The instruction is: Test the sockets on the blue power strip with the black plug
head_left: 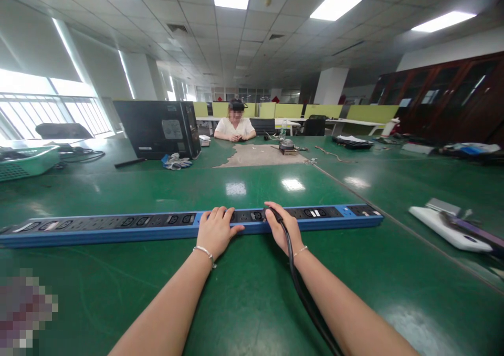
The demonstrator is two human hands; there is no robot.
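Note:
A long blue power strip [157, 231] with black sockets lies across the green table in front of me. My left hand [216, 231] rests on top of it near the middle, fingers over the far edge and thumb apart on the sockets. Just right of it, my right hand [282, 229] grips the plug end of a black cable [295, 277] at the strip's sockets. The cable runs down along my right forearm. My fingers hide the plug, so how far it sits in a socket cannot be made out.
Beyond the strip stand a black computer case [157, 130] and gloves [176, 161]. A green basket [29, 163] is at the left; a white device [449, 229] lies at the right. A person [235, 125] sits across the table [118, 188].

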